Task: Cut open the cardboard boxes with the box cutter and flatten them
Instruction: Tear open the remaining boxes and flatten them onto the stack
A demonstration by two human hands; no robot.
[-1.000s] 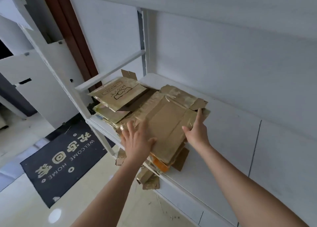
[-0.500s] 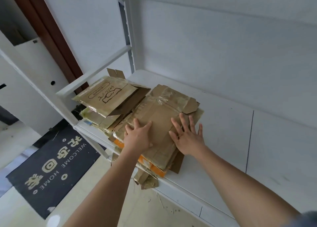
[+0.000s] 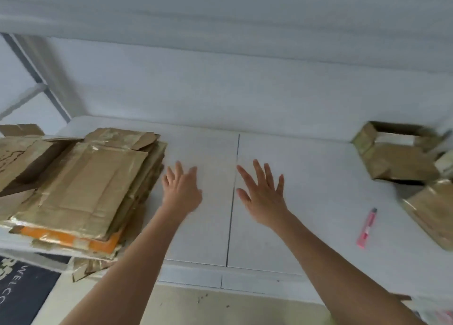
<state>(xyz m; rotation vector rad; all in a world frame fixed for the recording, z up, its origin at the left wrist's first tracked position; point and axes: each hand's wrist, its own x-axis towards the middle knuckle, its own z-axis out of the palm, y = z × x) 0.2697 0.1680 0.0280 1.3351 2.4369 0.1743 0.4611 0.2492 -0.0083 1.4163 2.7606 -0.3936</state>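
A stack of flattened brown cardboard boxes [image 3: 83, 185] lies at the left end of the white shelf [image 3: 306, 182]. My left hand [image 3: 182, 189] hovers open just right of the stack, not touching it. My right hand [image 3: 263, 194] is open with fingers spread over the bare middle of the shelf. A pink box cutter [image 3: 367, 227] lies on the shelf to the right of my right hand. At the far right stands an opened cardboard box [image 3: 394, 153], with another brown box [image 3: 434, 209] in front of it, cut off by the frame edge.
An orange-edged sheet [image 3: 73, 239] sits low in the stack. Cardboard scraps [image 3: 90, 266] hang below the shelf's front edge. A dark welcome mat [image 3: 22, 292] lies on the floor at lower left. A white wall backs the shelf, and a white post [image 3: 44, 67] stands at the left.
Both hands have left the top of the flattened stack and moved right over the bare shelf. The view has swung right, bringing the box cutter and the standing boxes into sight.
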